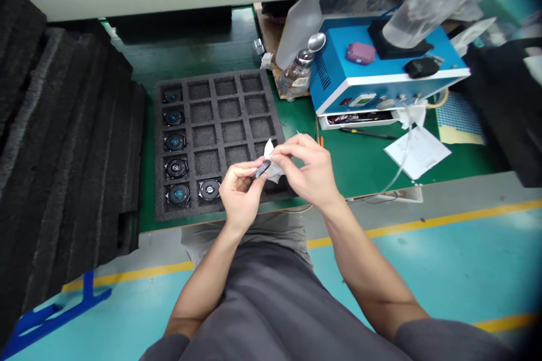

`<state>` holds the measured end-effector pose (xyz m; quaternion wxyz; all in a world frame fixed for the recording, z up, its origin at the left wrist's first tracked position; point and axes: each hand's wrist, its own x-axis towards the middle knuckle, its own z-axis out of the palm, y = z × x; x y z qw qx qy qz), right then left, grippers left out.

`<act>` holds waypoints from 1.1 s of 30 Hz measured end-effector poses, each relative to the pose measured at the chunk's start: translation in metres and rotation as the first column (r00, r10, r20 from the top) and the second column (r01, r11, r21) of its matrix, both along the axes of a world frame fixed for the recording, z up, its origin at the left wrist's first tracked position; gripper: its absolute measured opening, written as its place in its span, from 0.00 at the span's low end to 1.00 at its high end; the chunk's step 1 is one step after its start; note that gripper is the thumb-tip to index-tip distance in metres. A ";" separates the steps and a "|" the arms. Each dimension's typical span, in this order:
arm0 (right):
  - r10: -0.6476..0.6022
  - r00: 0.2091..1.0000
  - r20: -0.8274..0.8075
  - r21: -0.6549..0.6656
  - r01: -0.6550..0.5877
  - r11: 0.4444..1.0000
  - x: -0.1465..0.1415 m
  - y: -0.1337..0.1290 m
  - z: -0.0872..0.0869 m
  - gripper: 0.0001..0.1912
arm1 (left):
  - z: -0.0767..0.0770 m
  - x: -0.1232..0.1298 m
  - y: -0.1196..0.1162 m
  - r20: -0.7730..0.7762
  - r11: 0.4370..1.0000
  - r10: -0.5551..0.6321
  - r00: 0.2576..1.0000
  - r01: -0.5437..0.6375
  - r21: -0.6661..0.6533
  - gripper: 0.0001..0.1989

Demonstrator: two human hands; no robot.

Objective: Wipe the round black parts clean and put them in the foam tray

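Observation:
Between finger and thumb, my left hand (240, 194) grips a small dark watch case (262, 168), seen nearly edge-on. My right hand (308, 168) pinches a white wipe (274, 172) right beside the case; whether the wipe touches it I cannot tell. Both hands are above the front right part of a black foam tray (204, 136). Round watch cases fill the tray's left column, among them one at the front corner (178, 194). Another watch case (209, 189) lies in the front row of the second column, close to my left hand.
Tall stacks of black foam trays (71, 141) stand at the left. Behind my right hand are a blue machine (381, 79), a glass pump bottle (296, 76) and a white bottle (298, 31). A paper sheet (417, 152) and a black pen (367, 133) lie at the right.

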<state>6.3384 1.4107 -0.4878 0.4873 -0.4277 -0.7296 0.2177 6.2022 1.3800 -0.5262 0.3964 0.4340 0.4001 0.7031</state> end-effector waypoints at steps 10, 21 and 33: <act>0.110 0.994 0.004 0.030 -0.111 0.993 -0.006 -0.006 0.004 0.06 | 0.001 0.000 0.000 -0.014 1.000 0.000 1.000 0.000 -0.008 0.11; 0.042 0.993 0.108 0.158 -0.059 0.986 -0.004 -0.004 -0.003 0.07 | -0.001 -0.003 0.001 -0.005 0.995 -0.055 0.998 0.054 -0.079 0.11; 0.004 0.992 0.123 0.136 -0.020 0.990 0.002 -0.003 0.001 0.07 | -0.002 -0.002 0.000 0.034 0.997 -0.053 0.998 0.055 -0.060 0.11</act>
